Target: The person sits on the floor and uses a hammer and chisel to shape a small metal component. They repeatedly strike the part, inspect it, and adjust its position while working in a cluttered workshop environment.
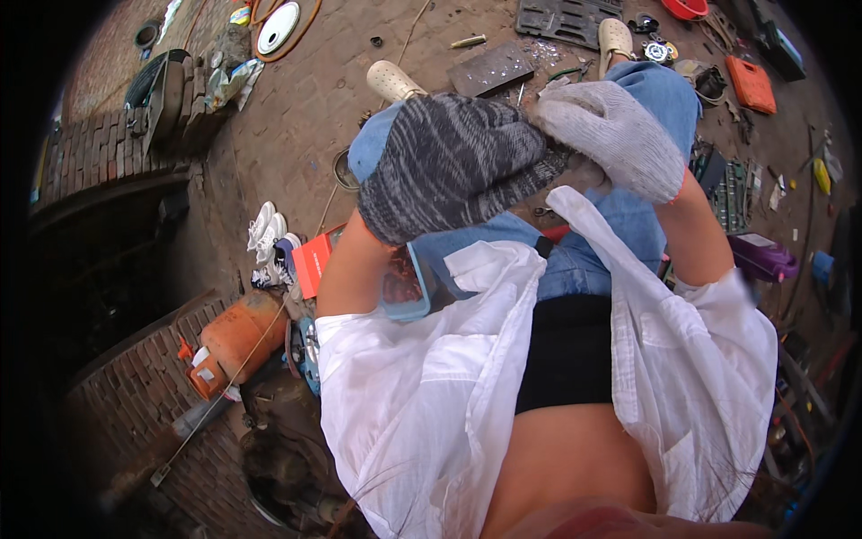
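My left hand [458,166], in a mottled dark grey knit glove, meets my right hand [611,135], in a light grey glove, above my knees. The fingers of both are curled inward and closed; what they hold, if anything, is hidden between the gloves. Just beyond them on the brick ground lie a dark metal block [489,67] strewn with shiny bits and small hand tools [566,74]. A round metal container [345,169] sits left of my leg.
A dark opening [117,269] drops away at left, near an orange cylinder [242,337], shoes [265,229], a red box [310,265] and a clear bin [404,301]. A black case [552,18] lies ahead; an orange case [750,85], tool set [727,193] and purple jug [763,256] lie right.
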### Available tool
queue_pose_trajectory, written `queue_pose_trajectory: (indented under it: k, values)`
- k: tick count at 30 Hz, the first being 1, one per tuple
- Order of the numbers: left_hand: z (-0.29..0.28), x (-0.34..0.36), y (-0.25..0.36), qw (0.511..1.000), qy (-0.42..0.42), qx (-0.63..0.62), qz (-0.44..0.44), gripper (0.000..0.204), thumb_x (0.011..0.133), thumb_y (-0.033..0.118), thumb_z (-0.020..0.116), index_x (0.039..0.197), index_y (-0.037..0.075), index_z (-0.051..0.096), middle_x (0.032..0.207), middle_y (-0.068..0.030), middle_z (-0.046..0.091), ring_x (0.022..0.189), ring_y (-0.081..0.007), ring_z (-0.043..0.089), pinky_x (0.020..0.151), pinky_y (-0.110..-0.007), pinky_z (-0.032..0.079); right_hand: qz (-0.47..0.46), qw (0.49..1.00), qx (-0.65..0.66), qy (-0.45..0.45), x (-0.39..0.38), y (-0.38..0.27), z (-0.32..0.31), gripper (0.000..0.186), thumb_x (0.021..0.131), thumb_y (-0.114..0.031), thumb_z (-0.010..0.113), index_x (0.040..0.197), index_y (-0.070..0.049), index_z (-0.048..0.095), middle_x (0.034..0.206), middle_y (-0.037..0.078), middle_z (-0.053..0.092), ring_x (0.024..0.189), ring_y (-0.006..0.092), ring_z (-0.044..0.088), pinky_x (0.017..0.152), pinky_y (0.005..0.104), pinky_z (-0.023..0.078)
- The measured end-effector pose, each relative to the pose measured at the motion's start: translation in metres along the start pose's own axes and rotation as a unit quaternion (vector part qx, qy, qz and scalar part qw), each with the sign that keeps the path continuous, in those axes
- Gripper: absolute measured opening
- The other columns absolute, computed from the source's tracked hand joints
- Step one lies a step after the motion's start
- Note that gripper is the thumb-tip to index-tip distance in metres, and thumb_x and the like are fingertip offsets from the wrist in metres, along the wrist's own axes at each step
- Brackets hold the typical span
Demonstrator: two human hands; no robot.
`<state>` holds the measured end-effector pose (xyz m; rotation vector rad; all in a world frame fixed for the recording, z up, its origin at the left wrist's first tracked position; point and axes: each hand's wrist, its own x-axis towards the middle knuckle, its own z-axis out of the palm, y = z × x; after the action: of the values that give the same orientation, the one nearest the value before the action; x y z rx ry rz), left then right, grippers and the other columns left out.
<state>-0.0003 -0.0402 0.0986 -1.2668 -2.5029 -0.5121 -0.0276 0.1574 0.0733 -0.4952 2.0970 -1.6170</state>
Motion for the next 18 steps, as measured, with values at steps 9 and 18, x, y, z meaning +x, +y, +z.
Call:
queue_pose_trajectory:
  k: [9, 18]
  values:
    - [0.022, -0.019, 0.006, 0.972, 0.121, 0.182, 0.083, 0.015, 0.068, 0.019, 0.066, 0.077, 0.009, 0.058, 0.072, -0.0049, 0.056, 0.062, -0.0223, 0.056, 0.052, -0.034, 0.043, 0.153, 0.883, 0.441, 0.045, 0.0, 0.012, 0.021, 0.031, 0.088, -0.033, 0.042, 0.073, -0.006, 0.047, 0.049, -0.002, 0.037, 0.037, 0.0069, 0.033, 0.033, 0.0215, 0.025]
    - [0.052, -0.036, 0.024, 0.933, 0.282, 0.051, -0.216, 0.012, 0.072, 0.016, 0.063, 0.081, 0.009, 0.063, 0.074, -0.0064, 0.059, 0.065, -0.0236, 0.056, 0.058, -0.034, 0.043, 0.037, 0.842, 0.534, 0.071, -0.007, 0.02, 0.006, 0.04, 0.091, -0.042, 0.033, 0.063, -0.013, 0.036, 0.046, -0.006, 0.028, 0.03, 0.0035, 0.023, 0.026, 0.0193, 0.016]
